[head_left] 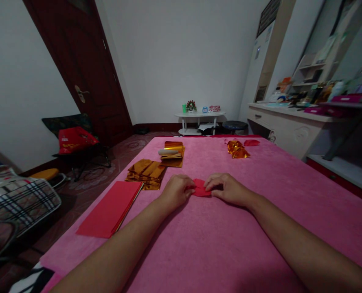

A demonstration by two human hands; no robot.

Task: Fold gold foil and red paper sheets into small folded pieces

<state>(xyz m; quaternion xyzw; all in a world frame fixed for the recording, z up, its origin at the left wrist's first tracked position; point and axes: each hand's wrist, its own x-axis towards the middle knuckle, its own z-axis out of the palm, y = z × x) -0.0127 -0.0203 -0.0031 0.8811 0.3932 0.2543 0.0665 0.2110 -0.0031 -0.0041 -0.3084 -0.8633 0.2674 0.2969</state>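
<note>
A small piece of folded red paper [201, 188] lies low over the pink cloth, held at both ends. My left hand [178, 190] pinches its left edge, fingers curled round it. On the right edge, my right hand [225, 188] grips it between thumb and fingers. Left of my left hand is a stack of folded gold foil paper [146, 173]. Behind that stack sits another pile of gold paper [173, 160] with a grey rounded object [167, 152] on top. A stack of flat red paper sheets [110, 209] rests beside my left forearm.
The pink cloth [229, 240] covers the table under my arms. Crumpled gold foil [237, 149] and a red folded piece [252, 143] lie at its far right. Beyond stand a low white table [200, 115], a round dark stool [235, 125] and a cluttered white cabinet [290, 126].
</note>
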